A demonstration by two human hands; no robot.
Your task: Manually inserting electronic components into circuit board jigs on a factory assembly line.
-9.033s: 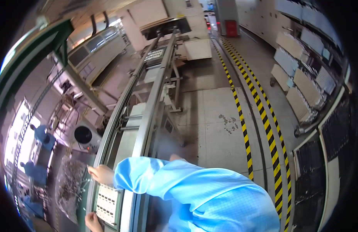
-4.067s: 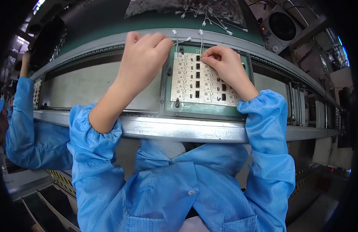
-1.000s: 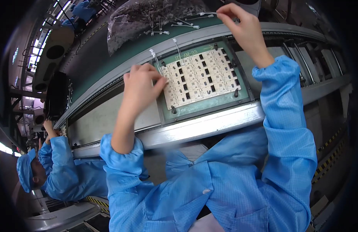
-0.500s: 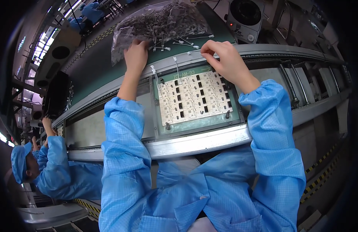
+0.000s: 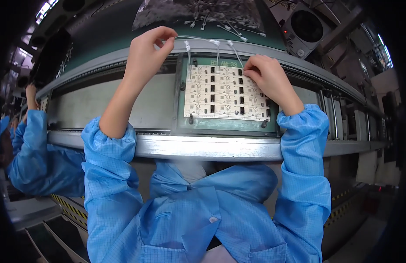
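A panel of white circuit boards [image 5: 227, 92] with black connectors lies in a green carrier [image 5: 198, 126] in front of me. Left of its far edge, my left hand [image 5: 147, 55] pinches one end of a thin white connector cable [image 5: 195, 37], which stretches right above the carrier. My right hand [image 5: 269, 79] is closed over the far right part of the panel, fingertips pinching the lower end of another white cable [image 5: 236, 52] at the boards. Two more white cables, a left one [image 5: 188, 55] and a middle one [image 5: 218, 55], run from the panel over its far edge.
Beyond the metal rail [image 5: 124, 53], a clear plastic bag [image 5: 176, 15] of cables lies on the green surface, several loose cables [image 5: 231, 30] beside it. A boxy fan unit [image 5: 306, 28] stands at far right. A co-worker in blue [image 5: 40, 153] is at the left.
My left hand has left the bag, coming nearer with a cable end. My right hand has lowered a cable onto the panel. The view has shifted.
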